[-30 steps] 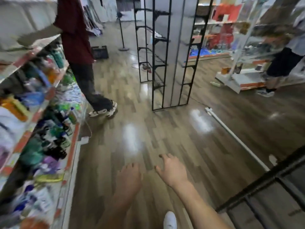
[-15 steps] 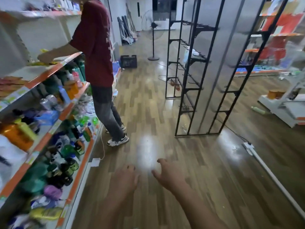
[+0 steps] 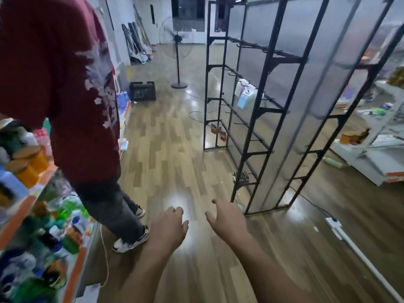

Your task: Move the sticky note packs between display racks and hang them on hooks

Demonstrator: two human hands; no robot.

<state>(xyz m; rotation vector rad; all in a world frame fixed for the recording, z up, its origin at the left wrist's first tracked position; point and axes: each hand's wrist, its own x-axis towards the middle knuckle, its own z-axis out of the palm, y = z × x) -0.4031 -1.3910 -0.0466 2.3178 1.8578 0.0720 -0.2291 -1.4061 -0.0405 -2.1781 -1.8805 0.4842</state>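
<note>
A tall black display rack (image 3: 260, 110) with grey panels and rows of hooks stands ahead on the right. Pastel sticky note packs (image 3: 246, 95) hang on its middle hooks. A small orange item (image 3: 217, 131) hangs lower down, and a bundle of metal hooks (image 3: 240, 177) sits near the rack's base. My left hand (image 3: 168, 228) and my right hand (image 3: 225, 219) are held out low over the wooden floor, fingers loosely spread, with nothing in them. Both are well short of the rack.
A person in a dark red shirt (image 3: 56, 84) stands close on the left by stocked shelves (image 3: 32, 215). A black crate (image 3: 143, 91) and a floor fan (image 3: 178, 62) stand further back. A white shelf unit (image 3: 371, 154) is at right; a white strip (image 3: 358, 252) lies on the floor.
The view has advanced toward the rack and lifted. The person in red is now much closer on the left. Both hands stay empty and held out in front.
</note>
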